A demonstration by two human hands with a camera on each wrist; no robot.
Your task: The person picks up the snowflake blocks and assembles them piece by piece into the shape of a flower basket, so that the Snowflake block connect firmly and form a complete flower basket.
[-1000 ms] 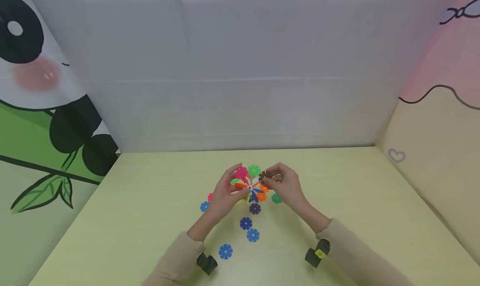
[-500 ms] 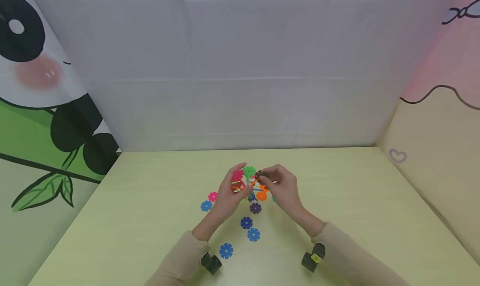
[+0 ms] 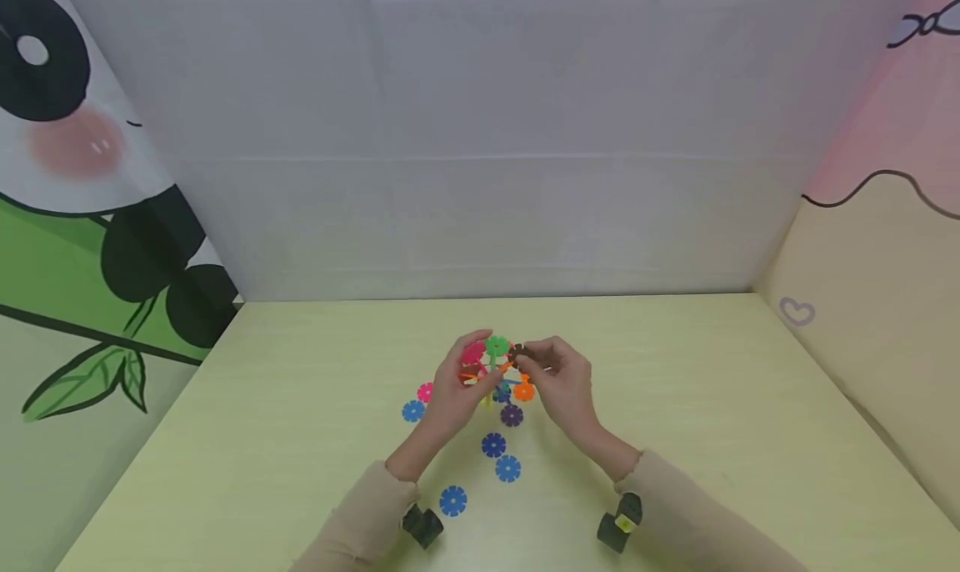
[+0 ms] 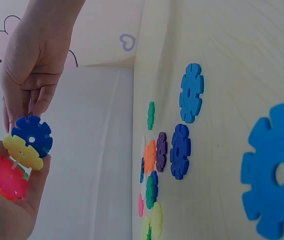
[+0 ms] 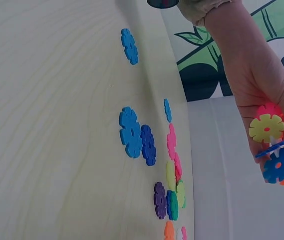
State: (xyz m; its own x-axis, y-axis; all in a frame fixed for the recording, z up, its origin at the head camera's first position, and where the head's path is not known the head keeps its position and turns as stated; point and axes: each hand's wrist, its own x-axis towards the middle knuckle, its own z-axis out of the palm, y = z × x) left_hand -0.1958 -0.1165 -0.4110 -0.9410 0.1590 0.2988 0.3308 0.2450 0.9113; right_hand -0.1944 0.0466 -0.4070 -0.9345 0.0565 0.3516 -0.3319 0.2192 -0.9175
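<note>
Disc cluster (image 3: 497,346): handling and grip points

Location: I hold the cluster above the table (image 3: 675,388), between my two hands. It consists of slotted, flower-shaped discs joined at differing angles; a yellow disc (image 4: 23,151) and a blue disc (image 4: 33,136) project from my grasp.

Hand state: my left hand (image 3: 459,388) curls its fingers and thumb around one side of the cluster. My right hand (image 3: 564,384) pinches a dark brown disc (image 3: 517,354) between thumb and fingers, just beside the cluster. I cannot tell whether its slot engages another disc.

Handling: I judge the discs to be light, stiff plastic, smooth enough to slip under a loose pinch. Single discs should tolerate firm pressure; the joints are probably the weak points, since they appear to rely on slot friction. Sideways force or a hard squeeze could twist discs out of line.

Grip: support the cluster close to its inner joints, not by an outlying disc. Take a single disc, such as the loose purple disc (image 3: 512,415), by opposite parts of its rim, leaving the slot to be used uncovered. Apply force along the slot.
</note>
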